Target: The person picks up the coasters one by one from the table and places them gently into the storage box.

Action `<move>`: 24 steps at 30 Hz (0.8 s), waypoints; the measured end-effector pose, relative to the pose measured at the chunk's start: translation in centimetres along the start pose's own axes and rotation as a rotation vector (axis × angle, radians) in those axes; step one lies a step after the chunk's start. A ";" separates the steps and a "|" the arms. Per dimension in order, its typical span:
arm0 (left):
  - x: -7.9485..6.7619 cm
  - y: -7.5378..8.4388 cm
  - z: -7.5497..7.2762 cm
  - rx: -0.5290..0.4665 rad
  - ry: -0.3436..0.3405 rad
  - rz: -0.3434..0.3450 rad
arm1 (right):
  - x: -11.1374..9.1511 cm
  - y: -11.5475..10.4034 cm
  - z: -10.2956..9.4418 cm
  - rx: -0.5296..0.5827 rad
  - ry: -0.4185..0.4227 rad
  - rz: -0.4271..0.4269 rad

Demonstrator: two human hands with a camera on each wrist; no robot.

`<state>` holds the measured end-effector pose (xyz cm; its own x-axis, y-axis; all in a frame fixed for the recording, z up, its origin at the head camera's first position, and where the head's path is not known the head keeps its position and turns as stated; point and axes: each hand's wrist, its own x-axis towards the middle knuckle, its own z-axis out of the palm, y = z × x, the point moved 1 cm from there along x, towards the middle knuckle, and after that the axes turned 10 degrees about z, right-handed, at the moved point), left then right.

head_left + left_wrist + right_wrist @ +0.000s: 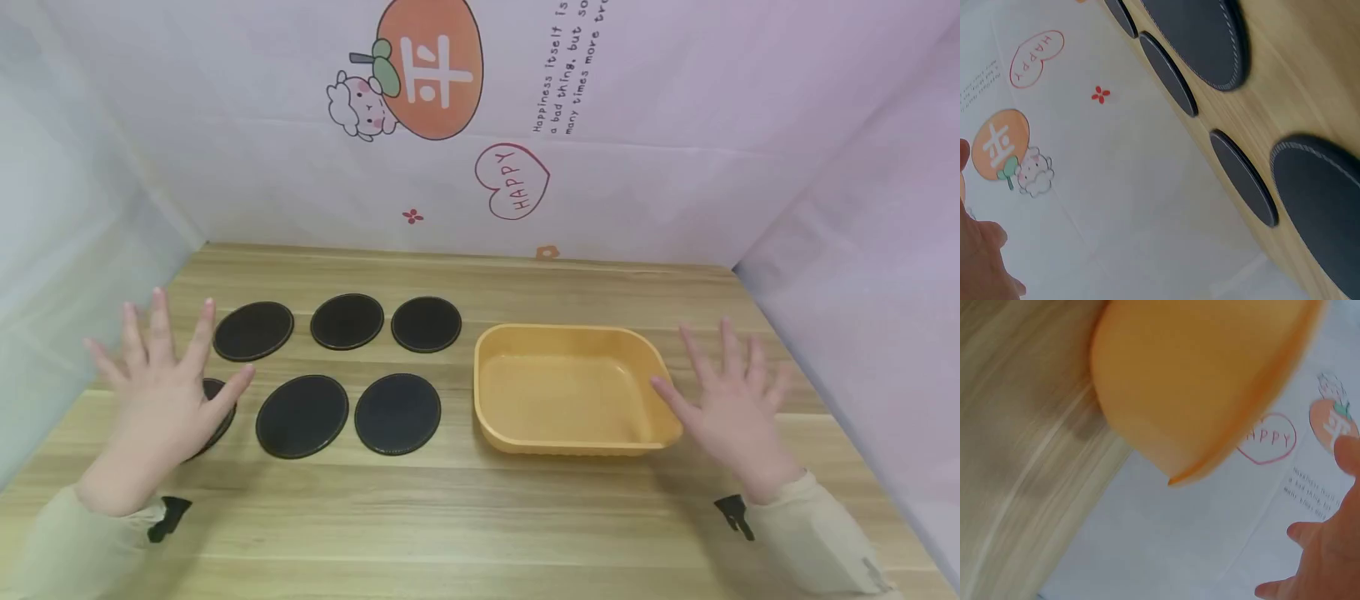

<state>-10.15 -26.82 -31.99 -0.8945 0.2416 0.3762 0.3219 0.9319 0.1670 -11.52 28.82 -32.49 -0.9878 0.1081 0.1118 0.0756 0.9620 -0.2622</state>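
Observation:
Several round black coasters with stitched edges lie in two rows on the left half of the table, such as the front-row coaster [397,414] and the back-row coaster [347,322]. My left hand [161,400], fingers spread, hovers at the left and partly hides the leftmost front coaster [217,417]. To the right of the coasters stands a yellow plastic basin [573,446] with nothing in it. My right hand [738,408] is spread beside the basin, its thumb overlapping the right rim in the head view. Neither hand holds anything.
The wooden table [450,533] meets a white printed cloth [637,192] at the back. More cloth hangs along the left side [67,208] and the right side [862,250]. Both wrists wear black straps below light sleeves.

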 end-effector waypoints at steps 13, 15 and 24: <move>-1.6 -6.3 -0.8 -0.266 -0.098 -0.165 | 3.0 4.9 0.0 0.679 -0.551 0.033; -1.7 -7.4 -0.5 -0.262 -0.171 -0.186 | 3.4 5.8 0.7 0.799 -0.635 0.011; -2.9 -11.7 0.7 -0.422 -0.508 -0.324 | 4.3 7.7 2.9 1.242 -0.954 -0.124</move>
<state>-11.50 -38.26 -35.68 -0.9655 0.1629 -0.2030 0.0177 0.8192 0.5733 -15.63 35.93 -36.81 -0.7338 -0.6070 -0.3052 0.3098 0.1007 -0.9454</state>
